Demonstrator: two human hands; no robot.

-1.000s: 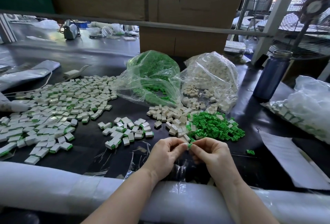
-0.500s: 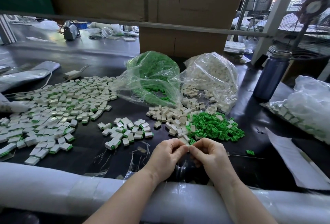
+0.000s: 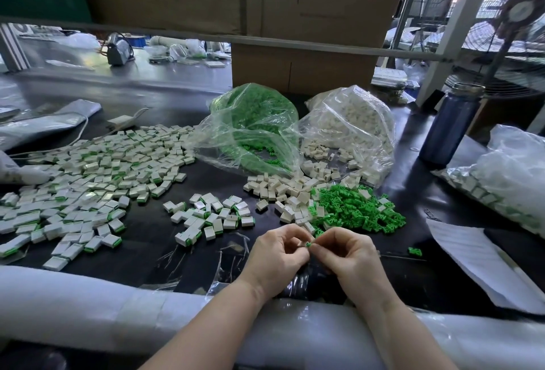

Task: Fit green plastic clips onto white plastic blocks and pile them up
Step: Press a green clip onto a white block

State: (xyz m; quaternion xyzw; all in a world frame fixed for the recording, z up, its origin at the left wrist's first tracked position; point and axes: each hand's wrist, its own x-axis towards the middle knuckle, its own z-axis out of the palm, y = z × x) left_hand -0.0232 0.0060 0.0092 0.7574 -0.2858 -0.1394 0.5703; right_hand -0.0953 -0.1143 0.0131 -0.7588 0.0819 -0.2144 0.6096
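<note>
Pinching a green clip [image 3: 308,244], left hand [image 3: 277,254] and right hand [image 3: 348,254] hide the block

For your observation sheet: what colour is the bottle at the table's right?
Dark blue bottle, silvery cap; head view.

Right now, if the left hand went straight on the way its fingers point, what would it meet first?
The left hand points right, at the right hand, whose fingers it almost touches around a small green clip. It would probably meet that clip and those fingers first; depth there is hard to judge.
</note>
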